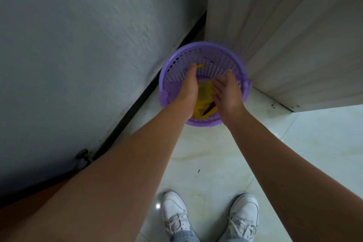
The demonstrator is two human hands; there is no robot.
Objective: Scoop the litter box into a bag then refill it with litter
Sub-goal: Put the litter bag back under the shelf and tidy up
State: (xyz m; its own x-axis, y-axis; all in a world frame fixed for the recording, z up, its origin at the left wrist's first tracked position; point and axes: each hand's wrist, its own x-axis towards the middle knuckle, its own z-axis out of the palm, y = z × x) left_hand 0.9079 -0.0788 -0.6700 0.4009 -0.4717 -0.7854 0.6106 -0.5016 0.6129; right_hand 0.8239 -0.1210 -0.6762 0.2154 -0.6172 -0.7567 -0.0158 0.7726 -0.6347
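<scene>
Evidently limp and light, the yellow bag (204,93) suits a rim hold: my left hand (189,89) pinches it, right hand (226,92) spread.

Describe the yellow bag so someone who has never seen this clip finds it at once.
Look to the floor corner where the grey wall meets the white panel; a round purple basket with holed sides stands there. The yellow bag lies inside it, between the left hand and the right hand, the only yellow thing in view.
</scene>
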